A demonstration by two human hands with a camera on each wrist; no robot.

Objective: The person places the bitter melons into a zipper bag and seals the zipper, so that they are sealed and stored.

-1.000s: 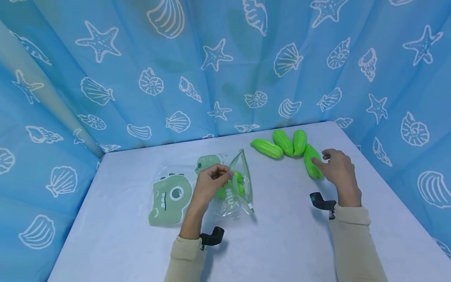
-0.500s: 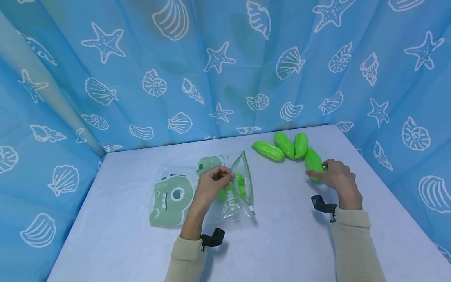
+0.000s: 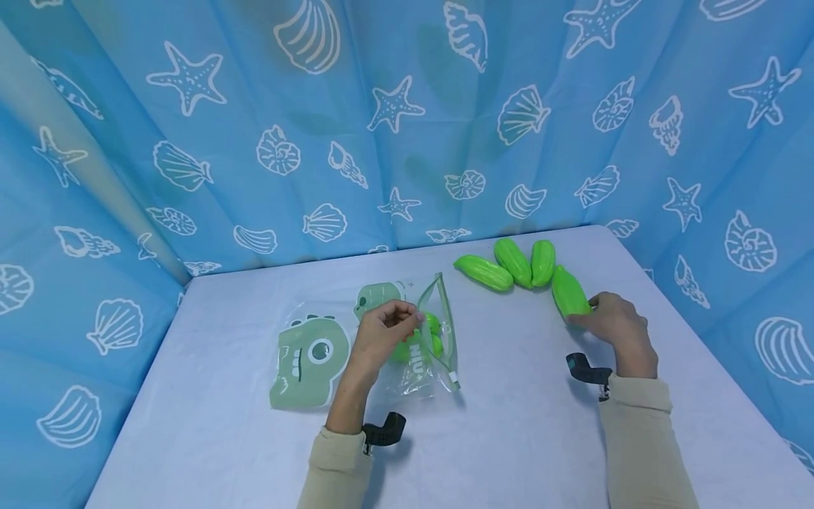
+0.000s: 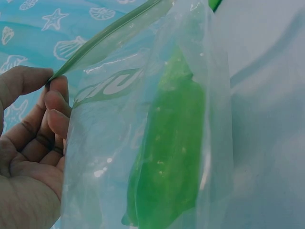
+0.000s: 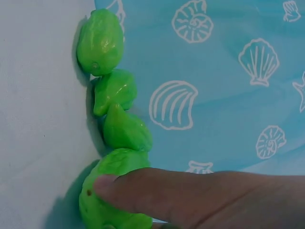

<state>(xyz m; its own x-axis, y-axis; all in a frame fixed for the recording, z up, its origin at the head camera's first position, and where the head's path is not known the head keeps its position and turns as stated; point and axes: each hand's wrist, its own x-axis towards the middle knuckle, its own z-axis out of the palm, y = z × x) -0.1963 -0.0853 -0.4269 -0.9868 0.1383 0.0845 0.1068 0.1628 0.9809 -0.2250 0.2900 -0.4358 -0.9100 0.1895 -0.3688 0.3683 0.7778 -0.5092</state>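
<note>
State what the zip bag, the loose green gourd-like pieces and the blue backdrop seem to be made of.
Zip bag: thin, glossy plastic film; see-through, with sharp glints and creases.
Loose green pieces: probably moulded plastic or foam, semi-gloss; bright highlights and even colour suggest it.
Blue backdrop: cloth or soft plastic sheeting, mostly matte; it hangs in folds.

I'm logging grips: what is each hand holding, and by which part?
The left hand pinches the clear bag by its zip edge; the right hand grips the nearest green vegetable by its near end.
</note>
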